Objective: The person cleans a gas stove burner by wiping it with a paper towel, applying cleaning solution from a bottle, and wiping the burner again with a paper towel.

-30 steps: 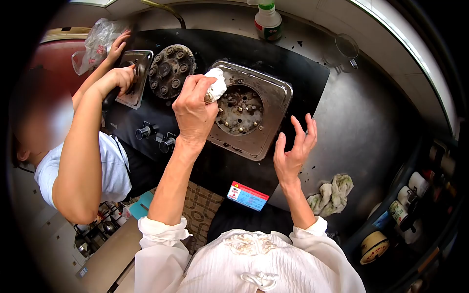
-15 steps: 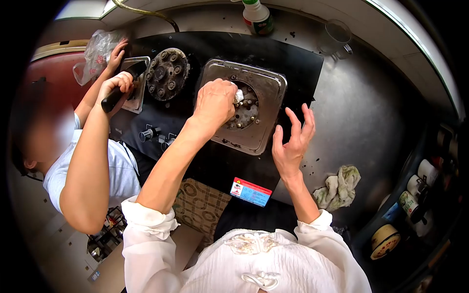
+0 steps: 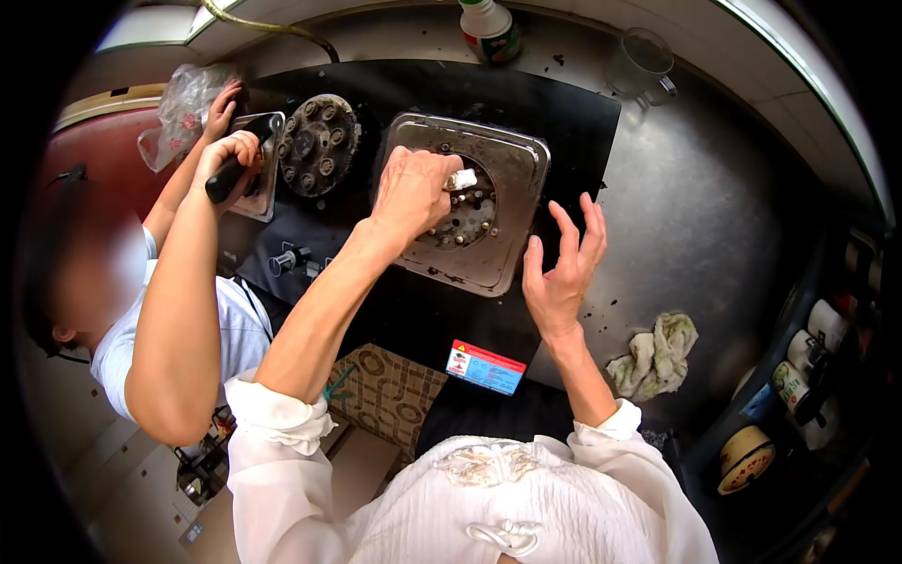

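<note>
My left hand (image 3: 413,191) is closed over the burner opening of a square metal stove tray (image 3: 512,216). From its fingers sticks a small crumpled white wad (image 3: 461,180), perhaps tissue or cloth. Inside the opening, the dirty burner (image 3: 465,221) shows several small brass-coloured nozzles. Just off the tray's right edge, my right hand (image 3: 567,268) hovers with its fingers spread and nothing in it.
At left, another person's hand (image 3: 228,160) grips a black handle (image 3: 225,179) over a second metal tray (image 3: 265,188). A round burner head (image 3: 319,146) lies between the trays. A stained rag (image 3: 655,357), glass jug (image 3: 644,68) and white bottle (image 3: 489,30) stand around the worktop.
My left hand has turned slightly and more of the white wad shows past its fingers. The other person's hand with the black handle has shifted a little. My right hand stays nearly still.
</note>
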`<action>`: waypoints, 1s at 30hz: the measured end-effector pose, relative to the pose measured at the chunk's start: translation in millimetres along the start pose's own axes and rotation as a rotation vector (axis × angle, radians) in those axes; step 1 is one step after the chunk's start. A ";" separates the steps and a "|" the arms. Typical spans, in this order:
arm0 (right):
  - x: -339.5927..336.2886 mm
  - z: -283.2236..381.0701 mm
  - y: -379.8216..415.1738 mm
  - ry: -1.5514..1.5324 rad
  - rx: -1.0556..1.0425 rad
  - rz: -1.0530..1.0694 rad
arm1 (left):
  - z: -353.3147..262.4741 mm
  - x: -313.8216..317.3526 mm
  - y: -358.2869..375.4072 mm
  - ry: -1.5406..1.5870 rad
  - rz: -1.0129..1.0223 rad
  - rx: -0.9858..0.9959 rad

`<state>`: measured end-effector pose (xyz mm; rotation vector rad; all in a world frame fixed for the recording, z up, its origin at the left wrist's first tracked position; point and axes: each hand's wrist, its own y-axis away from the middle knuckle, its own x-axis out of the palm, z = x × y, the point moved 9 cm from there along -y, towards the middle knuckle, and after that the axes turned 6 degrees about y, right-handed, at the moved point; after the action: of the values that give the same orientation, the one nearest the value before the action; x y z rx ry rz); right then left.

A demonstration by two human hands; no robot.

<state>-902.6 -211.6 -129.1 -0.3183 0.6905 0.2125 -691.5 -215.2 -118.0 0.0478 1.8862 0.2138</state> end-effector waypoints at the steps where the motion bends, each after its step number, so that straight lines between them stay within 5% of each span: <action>1: -0.1 -0.4 -0.2 -0.006 0.003 -0.001 | -2.3 1.9 2.9 0.044 0.031 -0.011; 3: -0.9 1.1 1.2 -0.013 0.005 -0.003 | -2.7 4.8 9.6 0.087 0.061 -0.023; 9: -0.6 -0.4 2.8 -0.009 0.005 0.007 | 46.1 -51.2 39.5 0.674 -0.435 -0.435; 15: 0.2 0.0 1.9 0.009 0.003 0.002 | 21.1 -68.6 38.7 0.278 -0.496 -0.280; 19: 0.1 1.6 2.5 0.020 -0.014 0.012 | -18.7 -45.9 23.9 0.048 -0.379 0.079; 21: -0.1 0.9 1.7 0.011 -0.010 0.004 | -20.4 -17.8 17.0 -0.015 -0.142 0.086; 25: -0.6 0.7 2.0 0.019 -0.007 0.008 | -20.7 1.4 8.8 -0.206 -0.078 0.020; 30: -1.8 0.5 2.9 0.033 0.002 0.006 | -17.4 0.0 14.6 -0.173 -0.216 0.011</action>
<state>-904.5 -208.9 -128.2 -0.3184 0.7242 0.2129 -709.1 -203.1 -110.2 -0.1259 1.7049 0.0490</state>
